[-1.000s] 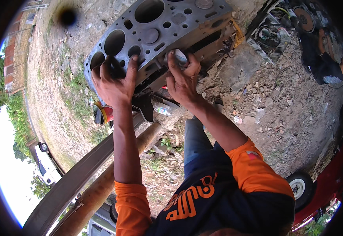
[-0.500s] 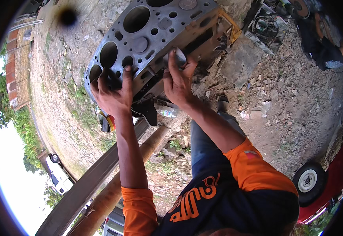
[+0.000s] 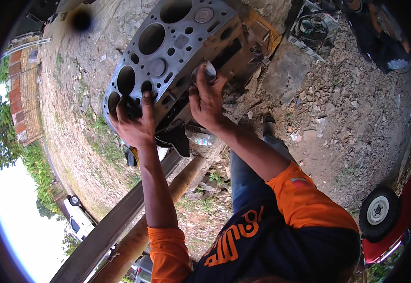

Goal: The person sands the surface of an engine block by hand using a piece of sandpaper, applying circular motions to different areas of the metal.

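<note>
A grey metal engine block (image 3: 181,42) with large round bores stands tilted in front of me at the top. My left hand (image 3: 134,126) rests on its near left end, thumb and fingers spread over the bores and smaller holes; the fingertips are partly lost in dark shadow. A shiny round metal plug (image 3: 209,72), cup-like, is in my right hand (image 3: 207,101) against the block's right side face. The index finger lies across the plug, and the other fingers are partly hidden behind it.
A steel beam (image 3: 116,210) and a rusty pipe (image 3: 182,179) run from the block to the lower left. Engine parts (image 3: 311,28) lie on the rubble ground at upper right, near another person's arm (image 3: 376,19). A red vehicle's wheel (image 3: 378,213) stands at right.
The view has shifted, so the block sits slightly lower and further left. Both hands keep their places on it, and the right hand still holds the plug against the side face.
</note>
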`<move>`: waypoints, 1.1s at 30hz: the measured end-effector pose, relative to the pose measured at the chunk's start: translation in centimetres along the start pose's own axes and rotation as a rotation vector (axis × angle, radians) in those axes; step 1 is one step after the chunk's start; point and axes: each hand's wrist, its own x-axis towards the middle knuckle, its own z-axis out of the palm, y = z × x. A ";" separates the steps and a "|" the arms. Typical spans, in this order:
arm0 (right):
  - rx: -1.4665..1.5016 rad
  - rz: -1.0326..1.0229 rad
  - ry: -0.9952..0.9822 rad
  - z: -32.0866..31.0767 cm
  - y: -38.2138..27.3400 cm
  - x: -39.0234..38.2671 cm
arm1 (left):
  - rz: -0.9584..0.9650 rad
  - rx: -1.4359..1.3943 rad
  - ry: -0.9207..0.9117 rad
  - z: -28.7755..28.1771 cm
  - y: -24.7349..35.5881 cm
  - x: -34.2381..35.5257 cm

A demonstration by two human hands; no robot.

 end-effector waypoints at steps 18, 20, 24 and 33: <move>-0.014 -0.017 -0.047 -1.4 -0.7 1.3 | 0.048 -0.008 0.012 -0.1 -0.2 0.0; 0.024 -0.005 -0.013 -1.6 -1.0 3.0 | 0.025 -0.006 0.004 -0.1 -0.2 0.0; -0.012 -0.002 -0.007 -2.4 -2.0 4.2 | 0.054 0.021 0.013 0.1 -0.7 -0.2; -0.111 -0.102 -0.064 -4.5 0.1 4.5 | 0.058 -0.019 0.032 -0.2 0.1 0.1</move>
